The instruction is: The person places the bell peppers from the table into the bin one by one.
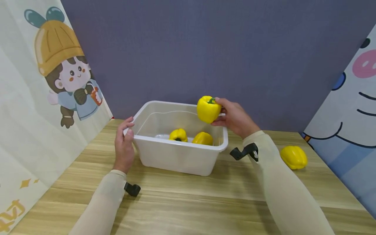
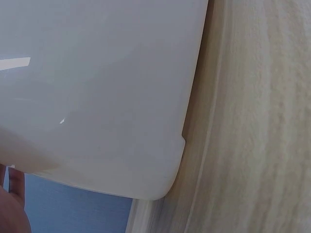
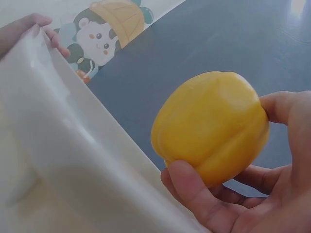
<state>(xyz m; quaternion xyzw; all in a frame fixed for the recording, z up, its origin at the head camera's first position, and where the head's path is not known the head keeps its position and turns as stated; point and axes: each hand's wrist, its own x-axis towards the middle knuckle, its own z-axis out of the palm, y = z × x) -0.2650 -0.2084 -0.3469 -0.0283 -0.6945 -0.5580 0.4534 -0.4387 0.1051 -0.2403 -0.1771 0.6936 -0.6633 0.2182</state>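
Note:
A white plastic bin (image 1: 176, 156) stands on the table, with two yellow bell peppers, one (image 1: 178, 134) near its middle and another (image 1: 203, 138) further right. My left hand (image 1: 124, 147) grips the bin's left rim, fingers over the edge; the left wrist view mostly shows the bin's smooth outer wall (image 2: 97, 97). Over the bin's right rim, my right hand (image 1: 233, 117) holds a yellow bell pepper (image 1: 207, 111) with a green stem. The right wrist view shows the thumb and fingers around this pepper (image 3: 209, 126), above the rim.
Another yellow bell pepper (image 1: 293, 157) lies on the wooden table (image 1: 188, 202) at the right, beyond my right forearm. A dark grey-blue panel (image 1: 205, 49) rises behind the bin. Printed cartoon sheets flank the table, one (image 1: 23, 114) at left and one (image 1: 352, 130) at right.

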